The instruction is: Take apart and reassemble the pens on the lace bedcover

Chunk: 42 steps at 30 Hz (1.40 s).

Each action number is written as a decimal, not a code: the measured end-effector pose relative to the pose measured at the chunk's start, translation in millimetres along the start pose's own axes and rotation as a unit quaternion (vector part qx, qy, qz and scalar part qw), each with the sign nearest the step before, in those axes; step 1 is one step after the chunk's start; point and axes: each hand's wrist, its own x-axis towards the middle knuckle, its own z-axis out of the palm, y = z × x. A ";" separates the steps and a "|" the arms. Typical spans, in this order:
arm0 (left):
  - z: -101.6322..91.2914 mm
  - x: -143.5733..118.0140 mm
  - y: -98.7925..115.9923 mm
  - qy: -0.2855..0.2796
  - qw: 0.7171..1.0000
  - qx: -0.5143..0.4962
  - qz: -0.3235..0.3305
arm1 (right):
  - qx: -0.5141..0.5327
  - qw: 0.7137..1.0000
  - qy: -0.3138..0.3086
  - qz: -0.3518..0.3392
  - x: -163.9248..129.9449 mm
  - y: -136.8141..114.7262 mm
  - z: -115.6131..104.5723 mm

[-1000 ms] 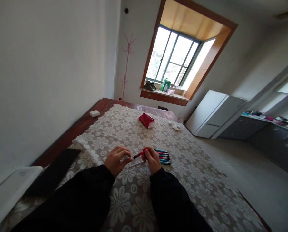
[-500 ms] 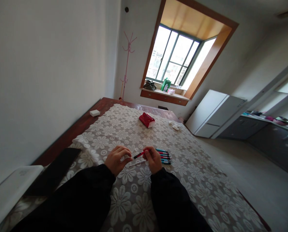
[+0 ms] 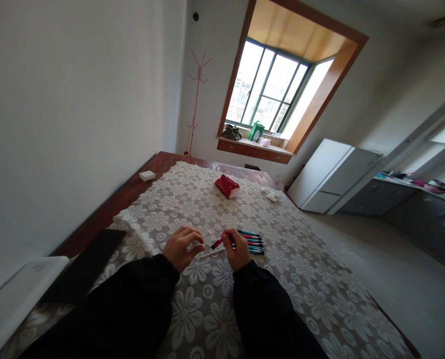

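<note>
My right hand pinches a red pen with a dark end, tilted down to the left over the tablecloth. Facing it, my left hand is curled with thumb and index tips close together; anything between them is too small to make out. A thin white stick lies on the cloth between both hands. Just beyond my right hand is a row of several teal and red pens, partly covered by its fingers.
A red packet and crumpled white tissue lie farther back on the cloth. At left are a white box, a dark flat panel and a white tray-like object. The wall runs along the left side.
The red pen in my right hand has swung lower and moved slightly right, its dark end now farther from my left fingertips. My left hand has hardly moved.
</note>
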 end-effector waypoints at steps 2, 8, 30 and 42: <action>0.1 0.1 -0.4 -0.001 1.000 0.002 -0.002 | -0.019 1.000 0.002 0.003 -0.6 0.8 0.6; 1.1 -0.1 0.7 -0.010 1.000 0.003 -0.007 | -0.014 1.000 0.015 0.008 -0.7 1.1 -0.3; -1.2 1.0 4.1 -0.012 1.000 -0.010 0.000 | 0.288 0.944 -0.016 0.157 0.9 9.3 12.0; -0.9 0.7 4.3 -0.010 1.000 -0.007 -0.002 | 0.286 0.946 -0.011 0.154 0.7 4.1 10.7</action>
